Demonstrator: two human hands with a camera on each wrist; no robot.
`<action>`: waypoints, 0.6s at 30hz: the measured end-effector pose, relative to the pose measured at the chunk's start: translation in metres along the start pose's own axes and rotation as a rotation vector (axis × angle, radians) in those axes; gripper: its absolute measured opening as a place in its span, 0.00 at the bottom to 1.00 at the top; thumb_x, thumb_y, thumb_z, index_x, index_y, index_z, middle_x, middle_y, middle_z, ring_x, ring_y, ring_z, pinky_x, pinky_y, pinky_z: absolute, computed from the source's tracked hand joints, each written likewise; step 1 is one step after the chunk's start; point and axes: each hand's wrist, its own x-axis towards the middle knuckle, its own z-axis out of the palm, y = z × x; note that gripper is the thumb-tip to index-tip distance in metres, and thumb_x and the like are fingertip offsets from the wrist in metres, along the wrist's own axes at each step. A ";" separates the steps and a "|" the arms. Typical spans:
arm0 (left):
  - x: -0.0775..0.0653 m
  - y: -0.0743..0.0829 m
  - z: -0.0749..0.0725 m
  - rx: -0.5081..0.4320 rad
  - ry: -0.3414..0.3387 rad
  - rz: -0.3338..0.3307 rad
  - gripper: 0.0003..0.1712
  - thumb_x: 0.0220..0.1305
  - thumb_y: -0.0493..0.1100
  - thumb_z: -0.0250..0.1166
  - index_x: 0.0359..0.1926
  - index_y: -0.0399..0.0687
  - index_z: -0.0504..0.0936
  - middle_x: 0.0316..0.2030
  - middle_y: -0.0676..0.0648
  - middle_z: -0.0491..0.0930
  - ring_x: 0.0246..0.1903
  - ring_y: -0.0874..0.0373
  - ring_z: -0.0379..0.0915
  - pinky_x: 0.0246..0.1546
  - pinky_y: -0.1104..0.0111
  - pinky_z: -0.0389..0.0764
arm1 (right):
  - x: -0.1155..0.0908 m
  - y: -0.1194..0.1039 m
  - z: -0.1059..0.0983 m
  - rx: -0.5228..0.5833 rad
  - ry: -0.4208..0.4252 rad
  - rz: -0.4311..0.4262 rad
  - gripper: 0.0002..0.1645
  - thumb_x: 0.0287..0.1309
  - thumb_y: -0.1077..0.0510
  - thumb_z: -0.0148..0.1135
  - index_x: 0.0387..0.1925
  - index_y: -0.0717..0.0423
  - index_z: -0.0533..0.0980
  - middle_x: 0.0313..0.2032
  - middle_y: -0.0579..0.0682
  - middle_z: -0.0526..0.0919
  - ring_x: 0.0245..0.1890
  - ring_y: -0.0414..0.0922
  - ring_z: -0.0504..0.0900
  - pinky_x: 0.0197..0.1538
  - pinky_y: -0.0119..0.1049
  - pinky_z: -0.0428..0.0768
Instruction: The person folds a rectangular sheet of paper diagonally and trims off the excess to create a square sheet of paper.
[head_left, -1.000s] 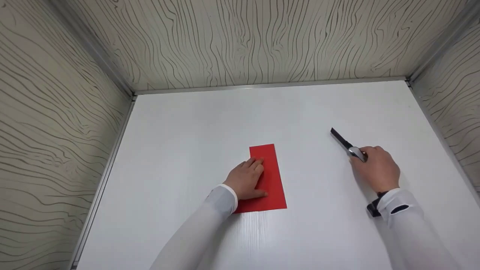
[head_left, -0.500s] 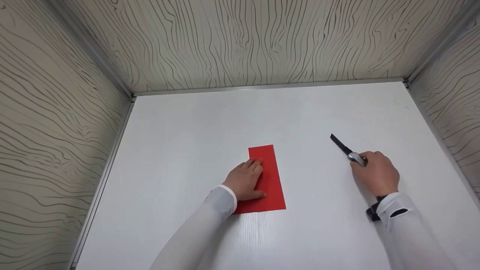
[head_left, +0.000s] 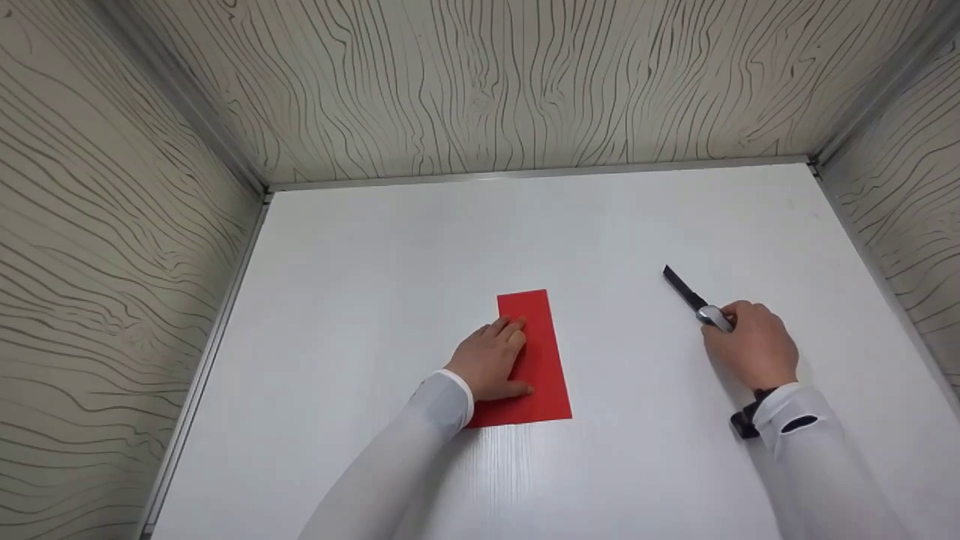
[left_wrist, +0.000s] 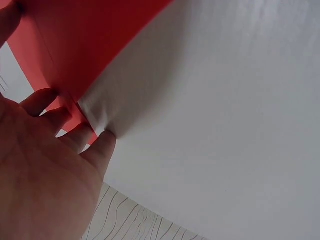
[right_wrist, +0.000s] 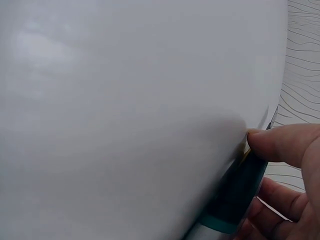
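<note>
A sheet of red paper [head_left: 541, 375] lies on the white table in the head view. My left hand [head_left: 489, 362] rests on its left part, fingers extended and thumb spread, hiding some of it. In the left wrist view the fingertips touch near an edge of the red paper [left_wrist: 75, 45], with white table beside them. My right hand [head_left: 754, 343], to the right of the paper, grips a utility knife [head_left: 711, 315]. Its long dark blade points up and left, apart from the paper. The right wrist view shows the thumb on the knife's dark green handle [right_wrist: 232, 195].
The white table [head_left: 375, 247] is bounded at the back by a metal edge strip [head_left: 525, 173]. Wood-grain panels [head_left: 480, 82] stand at the back and both sides. A black device [head_left: 746, 421] is strapped at the right wrist.
My right hand and the knife have shifted slightly toward the near side of the table, mostly in the first half second. The left hand stays on the paper.
</note>
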 end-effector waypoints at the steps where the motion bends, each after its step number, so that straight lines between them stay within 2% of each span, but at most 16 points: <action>1: 0.000 0.000 0.000 0.002 0.002 0.001 0.49 0.68 0.67 0.72 0.78 0.48 0.67 0.85 0.46 0.60 0.84 0.44 0.57 0.83 0.54 0.65 | 0.000 0.000 0.000 0.000 -0.004 0.002 0.27 0.69 0.52 0.66 0.54 0.74 0.80 0.43 0.70 0.83 0.38 0.61 0.80 0.32 0.41 0.74; 4: 0.001 0.000 0.002 0.009 0.009 0.007 0.48 0.68 0.67 0.72 0.77 0.48 0.67 0.85 0.45 0.60 0.84 0.44 0.58 0.83 0.54 0.66 | -0.001 -0.001 -0.001 -0.001 0.000 0.003 0.30 0.69 0.51 0.66 0.58 0.75 0.78 0.47 0.73 0.82 0.42 0.65 0.79 0.35 0.47 0.76; 6: 0.001 0.001 0.002 0.012 0.013 0.010 0.48 0.68 0.67 0.72 0.77 0.48 0.68 0.85 0.45 0.60 0.84 0.44 0.58 0.83 0.54 0.66 | -0.004 -0.004 -0.001 -0.005 0.046 -0.028 0.32 0.69 0.51 0.67 0.60 0.76 0.77 0.51 0.75 0.80 0.47 0.69 0.78 0.39 0.56 0.79; 10: 0.000 0.002 0.001 0.007 0.014 0.004 0.49 0.67 0.67 0.73 0.77 0.48 0.68 0.85 0.46 0.60 0.84 0.45 0.58 0.82 0.54 0.66 | -0.012 -0.026 0.002 0.009 0.155 -0.176 0.31 0.68 0.54 0.71 0.63 0.73 0.78 0.57 0.77 0.78 0.57 0.75 0.73 0.53 0.70 0.75; 12: -0.001 0.002 0.001 0.002 0.011 -0.004 0.50 0.66 0.67 0.74 0.78 0.49 0.67 0.85 0.46 0.60 0.84 0.45 0.57 0.83 0.54 0.66 | -0.017 -0.043 0.010 -0.002 0.165 -0.294 0.30 0.66 0.55 0.74 0.62 0.71 0.79 0.59 0.74 0.80 0.61 0.74 0.73 0.59 0.71 0.74; 15: -0.001 0.002 0.001 -0.005 0.009 -0.013 0.51 0.65 0.67 0.75 0.79 0.50 0.67 0.85 0.47 0.60 0.84 0.45 0.57 0.82 0.54 0.66 | -0.026 -0.073 0.030 -0.060 0.073 -0.472 0.35 0.63 0.53 0.77 0.66 0.67 0.79 0.63 0.68 0.82 0.68 0.70 0.74 0.68 0.71 0.72; 18: 0.001 0.002 0.001 -0.002 -0.006 -0.018 0.51 0.65 0.67 0.74 0.80 0.50 0.66 0.86 0.47 0.59 0.84 0.46 0.56 0.83 0.54 0.65 | -0.035 -0.104 0.053 -0.137 -0.090 -0.618 0.44 0.62 0.46 0.78 0.73 0.63 0.75 0.72 0.62 0.79 0.78 0.65 0.69 0.78 0.68 0.68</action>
